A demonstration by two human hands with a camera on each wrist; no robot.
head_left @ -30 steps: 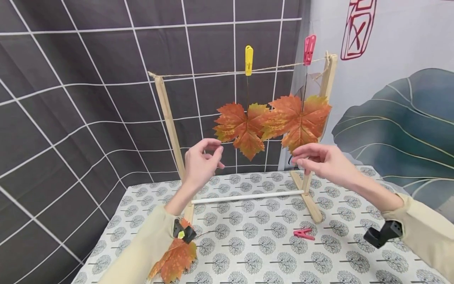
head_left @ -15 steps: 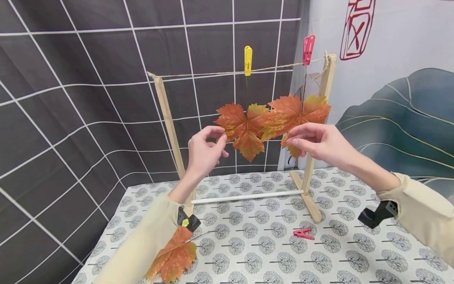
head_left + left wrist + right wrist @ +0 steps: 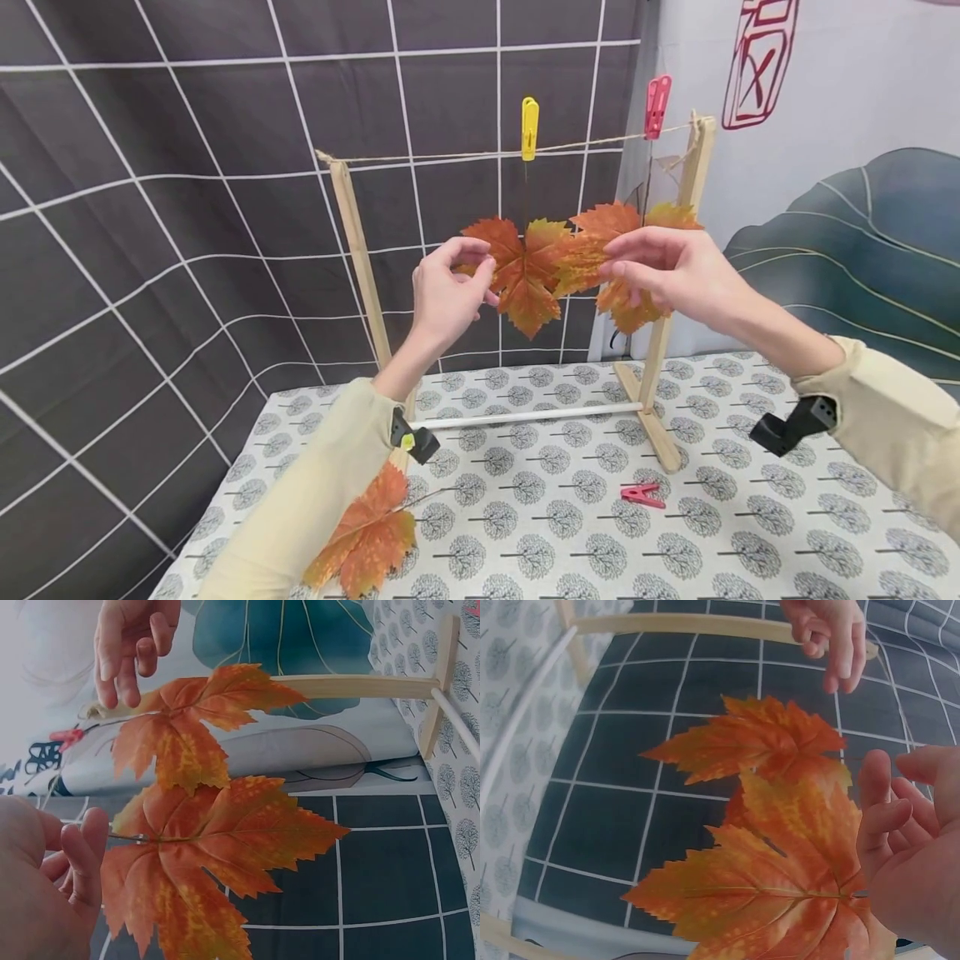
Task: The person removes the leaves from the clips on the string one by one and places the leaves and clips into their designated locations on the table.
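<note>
Two orange artificial maple leaves hang by their stems from a twine line [image 3: 450, 156]. A yellow clothespin [image 3: 529, 129] is above the left leaf [image 3: 534, 287], and a pink clothespin [image 3: 657, 107] is above the right leaf [image 3: 588, 258]. My left hand [image 3: 448, 287], its fingers loosely bent, is by the left leaf's outer edge and overlaps it in the head view. In front of the right leaf, my right hand [image 3: 686, 271] hides part of it. Neither hand holds anything; whether a fingertip touches a leaf, I cannot tell. The left wrist view shows both leaves between the hands.
The twine is tied between wooden posts [image 3: 360, 258] joined low down by a white rod [image 3: 525, 417]. On the tree-print tablecloth [image 3: 555, 550] lie another maple leaf [image 3: 367, 533], at the front left, and a pink clothespin [image 3: 642, 495]. A dark grid curtain [image 3: 187, 333] hangs behind.
Both hands have risen from below the hanging leaves to leaf height. The left hand has also moved slightly right. The leaves and clothespins stay where they were.
</note>
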